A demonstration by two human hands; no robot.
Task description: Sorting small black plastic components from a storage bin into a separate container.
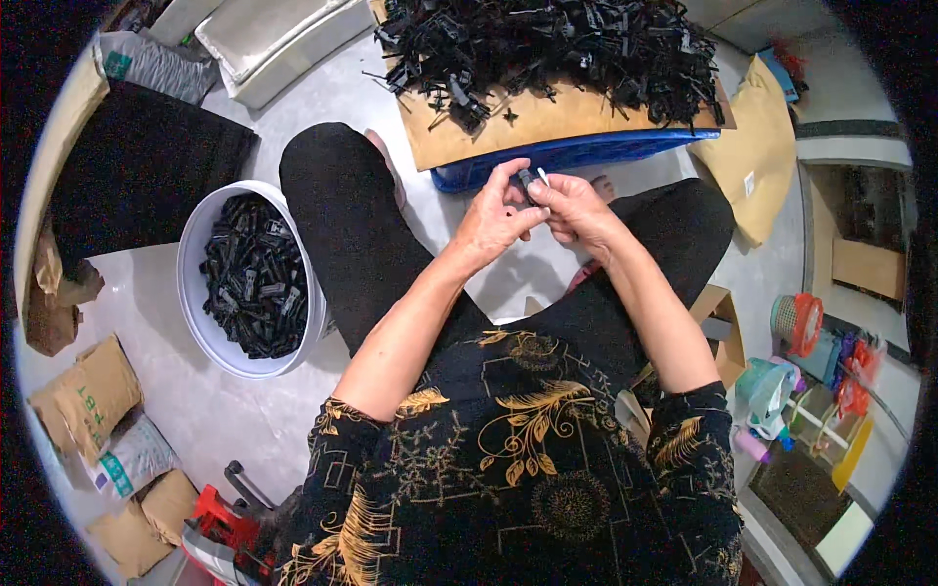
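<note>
Both my hands meet in front of me, just below the blue crate. My left hand (493,217) and my right hand (572,207) pinch one small black plastic part (529,179) between their fingertips, with one thin white piece (543,177) sticking up beside it; both hands are closed on that part, and I cannot tell which one bears more of it. The two hands touch each other around it.

Ahead of me lies one cardboard sheet (547,122) resting on one blue plastic crate (586,151), and on the sheet is one big heap of black plastic parts (547,44), far too many and too tangled to count. A few loose parts lie at the heap's near edge.

To my left stands one white bucket (200,244) on the floor, filled with more black parts (254,278), again too many to count. Further left I count three brown paper bags (93,396) and one grey printed sack (132,459). One tan cushion (762,146) lies to my right.
</note>
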